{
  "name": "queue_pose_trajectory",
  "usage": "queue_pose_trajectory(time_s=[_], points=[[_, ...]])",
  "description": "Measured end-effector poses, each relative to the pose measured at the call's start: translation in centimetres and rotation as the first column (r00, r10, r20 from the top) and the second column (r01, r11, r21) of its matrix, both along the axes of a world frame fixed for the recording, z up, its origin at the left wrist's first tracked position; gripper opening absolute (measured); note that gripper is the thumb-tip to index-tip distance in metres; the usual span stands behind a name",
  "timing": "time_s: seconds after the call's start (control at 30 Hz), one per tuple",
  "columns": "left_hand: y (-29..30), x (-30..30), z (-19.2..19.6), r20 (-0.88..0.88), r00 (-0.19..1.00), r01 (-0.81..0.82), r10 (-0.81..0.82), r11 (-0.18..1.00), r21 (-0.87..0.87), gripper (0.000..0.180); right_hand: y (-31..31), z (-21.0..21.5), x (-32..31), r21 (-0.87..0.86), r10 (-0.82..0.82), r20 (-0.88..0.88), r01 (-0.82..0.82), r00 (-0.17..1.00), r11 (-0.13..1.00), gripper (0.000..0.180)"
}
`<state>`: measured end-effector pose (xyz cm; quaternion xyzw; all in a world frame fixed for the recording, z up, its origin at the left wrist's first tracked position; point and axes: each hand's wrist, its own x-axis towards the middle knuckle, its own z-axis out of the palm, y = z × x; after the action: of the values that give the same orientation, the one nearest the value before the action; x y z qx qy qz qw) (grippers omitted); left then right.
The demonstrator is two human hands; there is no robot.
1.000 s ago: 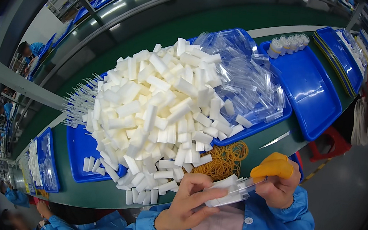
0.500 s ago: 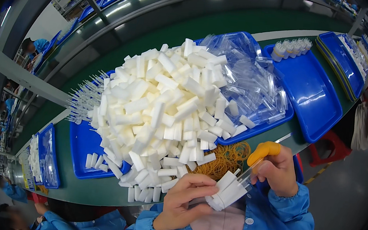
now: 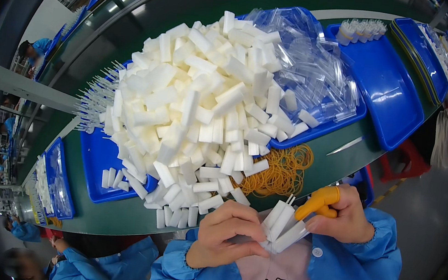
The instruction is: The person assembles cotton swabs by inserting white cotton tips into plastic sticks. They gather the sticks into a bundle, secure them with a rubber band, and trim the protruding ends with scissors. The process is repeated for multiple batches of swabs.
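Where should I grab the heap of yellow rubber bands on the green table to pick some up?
Pinch the rubber bands at the right-hand edge of the heap, coming from above on the right. That side lies bare on the green table; the left side is tucked under the pile of white blocks.

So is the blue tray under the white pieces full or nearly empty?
Full: the blue tray is heaped high with white pieces, some spilling over its front edge.

My left hand [image 3: 227, 234] covers the lower ends of the white pieces [image 3: 280, 226] I hold. The white pile [image 3: 194, 109] hides most of the blue tray [image 3: 94, 161] beneath it.
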<state>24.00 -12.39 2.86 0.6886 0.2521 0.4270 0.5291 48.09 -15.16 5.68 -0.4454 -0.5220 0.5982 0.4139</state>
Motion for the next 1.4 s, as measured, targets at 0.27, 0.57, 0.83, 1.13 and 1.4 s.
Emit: queue_pose_trajectory(time_s=[0.27, 0.57, 0.83, 1.13, 1.4], points=[[-0.3, 0.0, 0.0, -0.019, 0.999, -0.04, 0.042, 0.995, 0.087, 0.058, 0.2, 0.2, -0.4, -0.009, 0.094, 0.023, -0.094, 0.995, 0.996, 0.017], [2.0, -0.4, 1.8, -0.104, 0.901, 0.432, -0.421, 0.893, 0.124, 0.083, -0.4, 0.1, -1.1, -0.085, 0.106, -0.059, -0.111, 0.993, 0.99, 0.016], [1.1, -0.4, 0.6, -0.005, 0.911, 0.411, -0.412, 0.91, 0.051, 0.072, -0.5, 0.2, -1.1, -0.005, 0.09, 0.006, -0.09, 0.996, 0.996, 0.016], [1.8, -0.4, 1.9, -0.161, 0.89, 0.451, -0.427, 0.874, 0.178, 0.04, -1.0, 0.0, -1.3, -0.042, 0.077, -0.058, -0.08, 0.995, 0.996, 0.019], [2.1, -0.1, 0.4, 0.027, 0.936, 0.345, -0.351, 0.928, 0.139, 0.076, -0.9, -0.4, -1.5, 0.005, 0.031, -0.016, -0.031, 0.999, 1.0, 0.022]])
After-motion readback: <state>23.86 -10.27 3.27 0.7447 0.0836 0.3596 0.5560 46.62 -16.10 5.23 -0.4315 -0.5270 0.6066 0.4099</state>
